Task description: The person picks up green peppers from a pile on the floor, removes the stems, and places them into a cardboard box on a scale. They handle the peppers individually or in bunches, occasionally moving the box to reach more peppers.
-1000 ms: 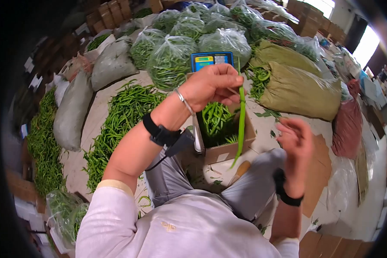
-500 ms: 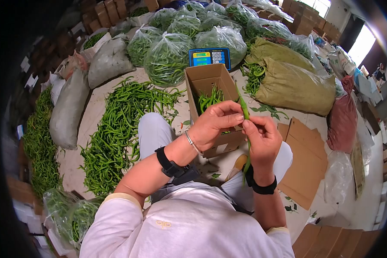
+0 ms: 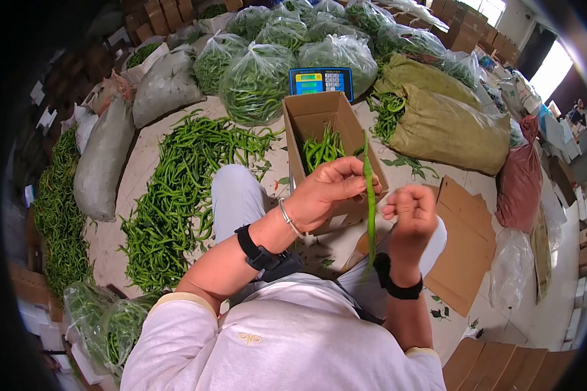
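Note:
My left hand (image 3: 329, 189) pinches a long green chili pepper (image 3: 372, 225) between thumb and fingers. The pepper hangs nearly upright, its tip down towards my right wrist. To its right, apart from it, my right hand (image 3: 412, 212) is closed with curled fingers, slightly blurred; nothing shows in them. Just beyond my hands an open cardboard box (image 3: 313, 112) stands between my knees, with green chili peppers (image 3: 323, 148) inside. A blue digital scale display (image 3: 321, 83) stands behind the box.
A large heap of green chilies (image 3: 169, 195) covers the floor on the left. Filled clear bags (image 3: 257, 85) stand at the back. Olive sacks (image 3: 450, 127) lie to the right, near a flattened cardboard sheet (image 3: 463, 241). Grey sacks (image 3: 104, 163) lie at the far left.
My right hand has let go of the chili pepper and moved slightly right and down. My left hand still holds the pepper, which now hangs straighter.

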`<action>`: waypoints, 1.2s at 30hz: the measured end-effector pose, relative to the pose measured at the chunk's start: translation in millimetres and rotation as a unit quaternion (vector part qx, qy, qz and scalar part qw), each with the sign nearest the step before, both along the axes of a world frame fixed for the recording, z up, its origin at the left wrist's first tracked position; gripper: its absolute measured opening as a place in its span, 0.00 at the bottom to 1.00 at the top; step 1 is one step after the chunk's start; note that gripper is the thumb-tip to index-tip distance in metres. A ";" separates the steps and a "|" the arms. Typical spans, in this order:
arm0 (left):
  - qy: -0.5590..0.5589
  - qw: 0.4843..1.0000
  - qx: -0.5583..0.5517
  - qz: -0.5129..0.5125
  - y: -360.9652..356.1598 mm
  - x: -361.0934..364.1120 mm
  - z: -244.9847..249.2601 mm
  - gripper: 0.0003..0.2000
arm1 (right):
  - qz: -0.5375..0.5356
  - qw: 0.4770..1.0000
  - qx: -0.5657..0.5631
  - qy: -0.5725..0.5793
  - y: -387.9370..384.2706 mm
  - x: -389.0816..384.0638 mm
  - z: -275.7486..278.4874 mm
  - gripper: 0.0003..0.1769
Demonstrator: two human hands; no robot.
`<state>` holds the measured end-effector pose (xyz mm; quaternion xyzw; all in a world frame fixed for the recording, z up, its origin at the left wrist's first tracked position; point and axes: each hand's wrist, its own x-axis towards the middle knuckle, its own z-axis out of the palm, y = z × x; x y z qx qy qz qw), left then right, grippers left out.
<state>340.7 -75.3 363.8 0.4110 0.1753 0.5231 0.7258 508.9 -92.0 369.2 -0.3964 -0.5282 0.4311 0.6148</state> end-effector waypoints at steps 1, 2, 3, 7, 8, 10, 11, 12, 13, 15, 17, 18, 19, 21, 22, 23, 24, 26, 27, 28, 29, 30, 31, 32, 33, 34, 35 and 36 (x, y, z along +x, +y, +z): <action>0.000 1.000 -0.002 0.001 -0.9 -2.4 0.3 0.08 | -0.024 0.999 0.007 0.022 3.7 8.0 1.1 0.06; 0.004 1.000 0.000 -0.007 -1.4 -5.1 0.7 0.08 | -0.047 0.998 0.015 0.044 8.0 16.7 2.3 0.08; 0.008 1.000 0.002 -0.016 -1.9 -7.5 1.2 0.08 | -0.079 0.996 0.040 0.019 11.5 25.9 6.8 0.10; 0.067 0.997 0.027 -0.001 -2.1 -13.9 2.0 0.08 | -0.271 0.930 0.105 -0.225 42.2 102.5 19.8 0.14; 0.066 0.997 0.026 -0.002 -2.0 -15.4 1.5 0.09 | -0.344 0.864 0.117 -0.347 49.8 127.5 23.5 0.14; 0.064 0.998 0.024 -0.006 -2.5 -15.6 0.0 0.09 | -0.384 0.752 0.173 -0.507 75.6 190.9 3.8 0.11; 0.068 0.998 0.014 -0.007 -1.8 -15.7 -0.6 0.09 | -0.407 0.607 0.224 -0.645 81.6 206.4 -2.9 0.13; 0.072 0.997 0.003 -0.007 -1.6 -15.5 -1.5 0.09 | -0.408 0.606 0.222 -0.646 72.7 193.6 4.4 0.13; 0.070 0.997 0.002 -0.009 -1.9 -14.8 -1.1 0.09 | -0.405 0.582 0.074 -0.701 57.0 165.8 19.2 0.20; 0.087 0.996 -0.012 -0.029 -1.2 -12.4 1.1 0.08 | -0.394 0.542 -0.077 -0.739 45.4 144.4 31.6 0.29; 0.100 0.994 -0.011 -0.050 2.9 -9.0 -3.2 0.08 | -0.328 0.690 0.226 -0.604 41.3 141.2 32.9 0.36; 0.115 0.991 -0.007 -0.071 4.1 -6.7 -5.5 0.08 | -0.289 0.728 0.250 -0.569 33.3 126.6 42.2 0.34; 0.117 0.990 -0.011 -0.078 4.1 -2.2 -6.4 0.08 | -0.252 0.762 0.272 -0.531 25.4 107.2 52.5 0.32; 0.098 0.990 -0.030 -0.097 2.6 9.1 -6.7 0.09 | -0.154 0.792 0.358 -0.471 15.8 82.2 55.3 0.24; 0.097 0.989 -0.034 -0.104 2.2 12.3 -7.8 0.09 | -0.156 0.792 0.351 -0.474 13.3 74.8 58.6 0.24; 0.090 0.986 -0.028 -0.135 2.1 14.4 -8.9 0.09 | -0.098 0.757 0.392 -0.514 12.3 68.6 62.5 0.20; 0.082 0.983 -0.022 -0.164 1.5 15.6 -9.7 0.09 | -0.037 0.715 0.431 -0.549 12.1 66.4 63.7 0.16; 0.072 0.979 -0.034 -0.186 -3.6 16.8 -8.8 0.10 | 0.003 0.723 0.420 -0.548 12.5 70.7 57.1 0.14; 0.063 0.975 -0.042 -0.208 -6.0 16.7 -8.8 0.10 | 0.039 0.730 0.411 -0.545 13.1 72.2 53.8 0.12; 0.062 0.976 -0.045 -0.202 -7.4 16.9 -9.7 0.10 | 0.044 0.730 0.413 -0.543 12.8 72.8 51.4 0.12; 0.060 0.974 -0.047 -0.211 -8.6 17.7 -10.7 0.11 | 0.044 0.736 0.410 -0.537 11.1 73.6 49.0 0.12; 0.058 0.972 -0.050 -0.222 -9.6 18.7 -11.4 0.11 | 0.043 0.742 0.405 -0.532 8.9 74.0 46.5 0.11; 0.087 0.972 -0.047 -0.215 -10.9 19.7 -7.8 0.10 | 0.044 0.743 0.405 -0.531 6.9 74.2 44.2 0.11; 0.087 0.972 -0.049 -0.215 -9.7 20.3 -6.9 0.10 | 0.053 0.750 0.395 -0.528 4.8 75.0 41.9 0.11; 0.139 0.967 -0.006 -0.212 -7.7 20.9 -6.7 0.09 | 0.062 0.757 0.384 -0.525 2.4 76.2 39.8 0.12; 0.190 0.959 0.036 -0.208 -6.7 21.8 -6.4 0.09 | 0.062 0.758 0.382 -0.525 -0.1 77.2 38.0 0.12; 0.189 0.959 0.035 -0.208 -7.3 23.1 -5.4 0.09 | 0.062 0.765 0.372 -0.522 -2.5 78.0 36.2 0.11; 0.227 0.954 0.049 -0.190 -8.7 24.1 -3.7 0.07 | 0.063 0.772 0.361 -0.519 -5.0 78.4 34.7 0.10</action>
